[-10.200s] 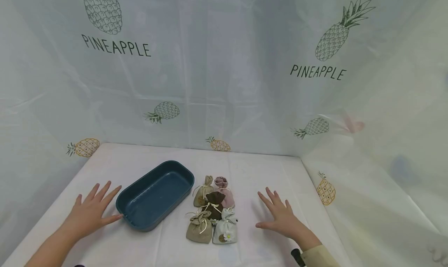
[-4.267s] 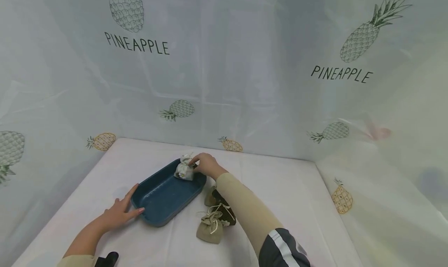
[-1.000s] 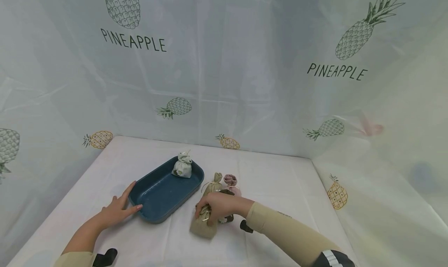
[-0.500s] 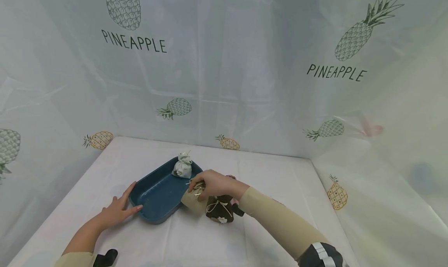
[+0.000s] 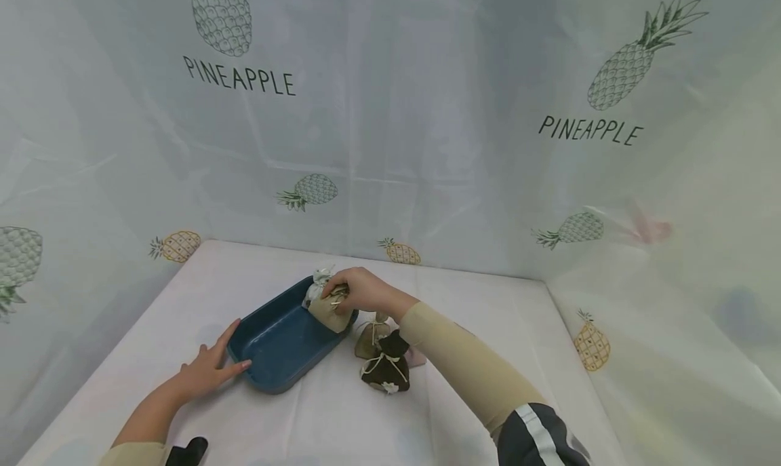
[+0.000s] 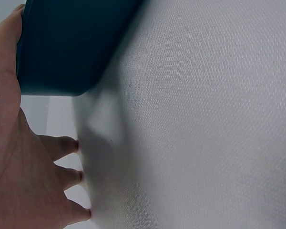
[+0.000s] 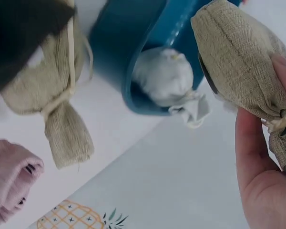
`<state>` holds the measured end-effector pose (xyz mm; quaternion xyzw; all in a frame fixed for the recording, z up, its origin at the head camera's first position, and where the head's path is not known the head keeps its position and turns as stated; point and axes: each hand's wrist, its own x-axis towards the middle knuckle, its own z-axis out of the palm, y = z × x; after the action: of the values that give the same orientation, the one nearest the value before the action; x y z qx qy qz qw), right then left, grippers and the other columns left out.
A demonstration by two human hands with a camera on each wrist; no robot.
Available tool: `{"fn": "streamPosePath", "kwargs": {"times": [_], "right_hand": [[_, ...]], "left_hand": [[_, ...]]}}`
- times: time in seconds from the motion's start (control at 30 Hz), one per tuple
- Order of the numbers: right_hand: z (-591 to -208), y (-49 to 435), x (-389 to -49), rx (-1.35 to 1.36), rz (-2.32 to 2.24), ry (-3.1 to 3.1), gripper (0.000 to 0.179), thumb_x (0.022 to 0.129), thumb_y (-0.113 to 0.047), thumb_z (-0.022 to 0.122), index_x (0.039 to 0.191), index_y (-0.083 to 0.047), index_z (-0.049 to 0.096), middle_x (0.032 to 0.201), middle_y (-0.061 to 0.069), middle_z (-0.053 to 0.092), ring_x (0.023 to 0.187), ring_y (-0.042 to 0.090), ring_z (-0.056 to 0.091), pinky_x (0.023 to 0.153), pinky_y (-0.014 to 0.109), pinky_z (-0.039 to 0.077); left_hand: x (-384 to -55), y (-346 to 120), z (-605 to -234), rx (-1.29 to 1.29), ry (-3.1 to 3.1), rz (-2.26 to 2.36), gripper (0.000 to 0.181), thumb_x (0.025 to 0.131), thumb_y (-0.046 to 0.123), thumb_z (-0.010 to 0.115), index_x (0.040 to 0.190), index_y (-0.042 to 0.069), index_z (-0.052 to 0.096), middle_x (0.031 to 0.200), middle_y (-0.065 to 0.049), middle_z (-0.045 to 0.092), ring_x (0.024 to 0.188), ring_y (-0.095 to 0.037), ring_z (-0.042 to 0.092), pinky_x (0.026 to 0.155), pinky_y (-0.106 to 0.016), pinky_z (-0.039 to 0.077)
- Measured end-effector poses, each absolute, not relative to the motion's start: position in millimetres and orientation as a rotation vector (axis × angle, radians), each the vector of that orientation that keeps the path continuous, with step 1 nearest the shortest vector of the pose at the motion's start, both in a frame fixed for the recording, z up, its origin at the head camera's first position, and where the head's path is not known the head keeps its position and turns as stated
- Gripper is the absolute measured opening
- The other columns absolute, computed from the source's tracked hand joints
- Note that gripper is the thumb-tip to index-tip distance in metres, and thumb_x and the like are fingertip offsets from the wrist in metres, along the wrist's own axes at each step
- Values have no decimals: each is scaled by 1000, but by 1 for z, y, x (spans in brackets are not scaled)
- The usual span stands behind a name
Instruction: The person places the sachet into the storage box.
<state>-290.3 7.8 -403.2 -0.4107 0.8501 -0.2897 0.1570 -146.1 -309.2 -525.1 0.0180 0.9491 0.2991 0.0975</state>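
My right hand (image 5: 360, 291) pinches a beige drawstring pouch (image 5: 329, 313) by its gathered neck, over the far right end of the blue rectangular dish (image 5: 274, 382). In the right wrist view the beige pouch (image 7: 243, 57) is seen close, its tied neck between thumb and fingers. A white pouch (image 5: 312, 293) stands inside the dish, partly hidden behind the beige one; the right wrist view shows this white pouch (image 7: 164, 76) too. My left hand (image 5: 204, 371) touches the dish's near left corner with fingers spread. In the left wrist view several fingertips of that hand (image 6: 28, 176) rest on the white cloth.
Right of the dish stand a dark brown pouch (image 5: 390, 364), another beige pouch (image 5: 369, 342) and a pink pouch (image 5: 417, 357) mostly hidden by the right sleeve. A white cloth covers the table (image 5: 342, 425). A pineapple-print curtain (image 5: 427, 147) rises at its back and sides.
My right hand has gripped the near beige pouch, lifted it and carried it away from me over the dish. The white pouch went into the dish earlier. My left hand has come to the dish.
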Motion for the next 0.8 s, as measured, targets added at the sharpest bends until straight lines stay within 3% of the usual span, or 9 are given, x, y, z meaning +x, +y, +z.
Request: {"fn": "streamPosePath", "kwargs": {"times": [0.4, 0.8], "right_hand": [[-415, -5, -313, -1201, -651, 2498, 38, 80, 8, 74, 106, -19, 74, 118, -6, 64, 113, 7, 54, 89, 18, 45], [-443, -8, -321, -1193, -530, 2514, 40, 80, 11, 71, 105, -20, 75, 111, -10, 66, 106, 5, 56, 82, 18, 45]], "left_hand": [[-146, -309, -527, 51, 2804, 892, 96, 92, 48, 61, 154, 8, 0, 146, -44, 15, 121, -77, 6, 81, -89, 9], [-144, -309, -524, 39, 2779, 923, 97, 92, 49, 62, 155, 9, -1, 148, -42, 14, 122, -77, 4, 81, -89, 7]]}}
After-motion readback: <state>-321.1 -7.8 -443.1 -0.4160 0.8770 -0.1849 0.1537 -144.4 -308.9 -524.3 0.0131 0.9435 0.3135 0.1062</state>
